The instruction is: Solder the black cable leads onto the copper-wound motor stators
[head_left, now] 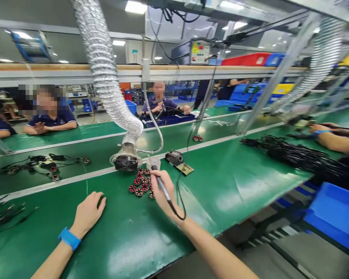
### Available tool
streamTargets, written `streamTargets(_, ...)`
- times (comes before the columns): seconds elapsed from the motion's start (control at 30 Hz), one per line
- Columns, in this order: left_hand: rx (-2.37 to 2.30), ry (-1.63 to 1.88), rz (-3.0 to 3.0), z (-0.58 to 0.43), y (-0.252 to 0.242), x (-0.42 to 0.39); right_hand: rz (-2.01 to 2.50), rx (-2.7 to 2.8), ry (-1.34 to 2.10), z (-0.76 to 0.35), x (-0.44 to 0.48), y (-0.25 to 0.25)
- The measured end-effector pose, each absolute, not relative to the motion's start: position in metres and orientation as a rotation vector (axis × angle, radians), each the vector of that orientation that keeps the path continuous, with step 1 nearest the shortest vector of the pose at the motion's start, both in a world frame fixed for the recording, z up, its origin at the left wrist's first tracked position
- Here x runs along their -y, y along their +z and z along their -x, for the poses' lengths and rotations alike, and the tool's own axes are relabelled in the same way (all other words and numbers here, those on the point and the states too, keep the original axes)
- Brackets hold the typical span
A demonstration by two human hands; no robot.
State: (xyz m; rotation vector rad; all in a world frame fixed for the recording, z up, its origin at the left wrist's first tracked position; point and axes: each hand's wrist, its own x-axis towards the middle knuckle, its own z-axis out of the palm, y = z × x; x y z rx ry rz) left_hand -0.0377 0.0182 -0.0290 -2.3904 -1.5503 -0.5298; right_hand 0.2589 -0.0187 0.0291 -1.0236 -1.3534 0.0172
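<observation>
My right hand (163, 197) grips a soldering iron (164, 190) like a pen, its cable curving down over the wrist. The iron's tip points away from me, toward a small whitish object (153, 162) whose kind I cannot make out. Just left of this hand is a cluster of small round motor stators (139, 181) with copper and red windings. My left hand (88, 213), a blue band (69, 238) on its wrist, lies on the green bench mat (125, 232) with thumb and fingers apart, holding nothing. Behind the stators stands a black iron holder (174, 157) with a sponge tray (186, 169).
A foil duct (104, 69) hangs down to a fume hood (126, 161). Black cables (291, 153) lie in a pile at right, near a co-worker's arm (334, 137). Wired parts (40, 164) lie beyond the metal strip. Blue bins (337, 217) stand below right. Co-workers sit opposite.
</observation>
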Motion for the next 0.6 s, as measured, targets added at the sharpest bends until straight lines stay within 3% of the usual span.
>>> streamTargets(0.3,1.433,-0.775,2.256,0.039,-0.033,-0.015,1.109,1.385,-0.184,-0.320,-0.003,0.001)
streamTargets(0.43,1.477,-0.780,2.235,0.040,-0.032,-0.010,1.183,1.758,-0.035,-0.343,-0.027,-0.017)
streamTargets(0.6,1.512,-0.791,2.251,0.041,-0.026,-0.005,1.170,1.797,-0.114,-0.374,-0.027,-0.003)
